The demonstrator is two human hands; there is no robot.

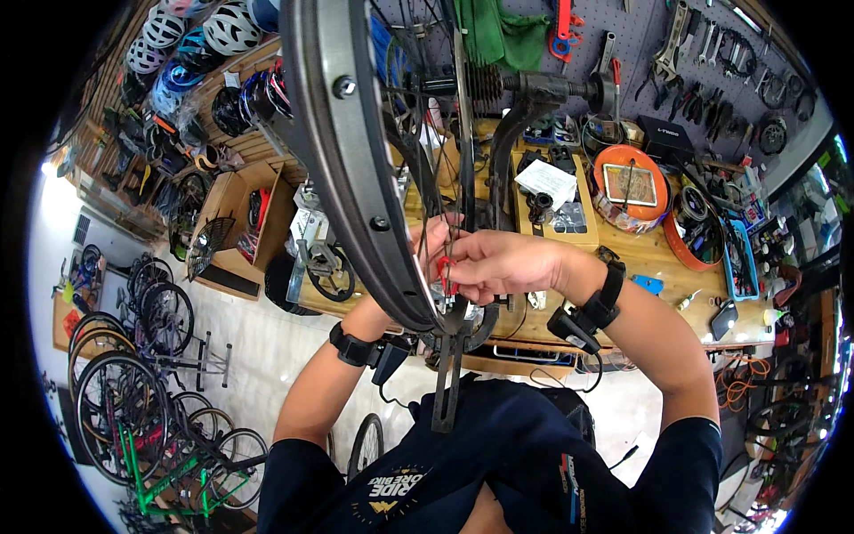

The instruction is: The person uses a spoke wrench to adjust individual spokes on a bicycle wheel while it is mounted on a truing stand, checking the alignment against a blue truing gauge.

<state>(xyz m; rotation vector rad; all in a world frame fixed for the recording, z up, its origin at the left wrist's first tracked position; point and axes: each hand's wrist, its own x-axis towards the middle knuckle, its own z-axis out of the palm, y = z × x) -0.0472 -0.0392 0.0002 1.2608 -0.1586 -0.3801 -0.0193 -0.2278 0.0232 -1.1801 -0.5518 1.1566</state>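
A bicycle wheel with a dark rim (pixel 334 169) stands upright before me, mounted in a black truing stand (pixel 509 147). My right hand (pixel 511 261) is closed in a pinch on a small red spoke wrench (pixel 444 267), among the spokes close to the rim's lower end. Just behind the rim, my left hand (pixel 431 237) has its fingers curled at the spokes. The rim hides part of that hand, and what it grips is unclear. A cassette (pixel 485 84) sits at the hub, near the top of the view.
Behind the stand is a wooden workbench (pixel 658 311) with an orange round tray (pixel 630 214), a cardboard box of parts (pixel 578 233) and a blue basket (pixel 740 262). Tools hang on a pegboard (pixel 636 53). Helmets (pixel 233 28) fill shelves on the left; bicycles (pixel 142 418) stand below.
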